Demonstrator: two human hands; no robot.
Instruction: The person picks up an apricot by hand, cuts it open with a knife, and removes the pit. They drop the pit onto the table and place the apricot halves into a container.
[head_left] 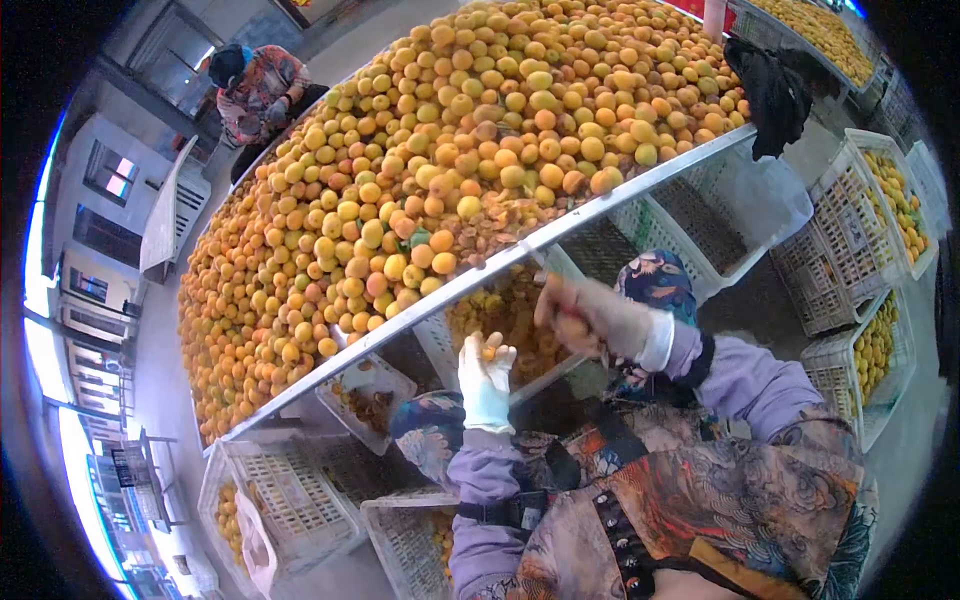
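My left hand (487,378), in a pale glove, is closed around a small orange apricot piece (489,353) just below the table's metal edge (440,300). To its right, my right hand (595,315) is curled and smeared by motion. A thin pale tool (538,258) sticks up from its fingers; its kind is too blurred to tell. Beneath both hands stands a crate holding cut apricots (515,320). Beyond the edge, whole apricots (400,200) are heaped on the table, with brownish scraps (500,220) near the rim.
Crates (285,490) stand under and beside the table, and stacked crates of apricots (840,230) are at the right. A black cloth (765,95) hangs over the table corner. Another person (258,95) works at the far left side.
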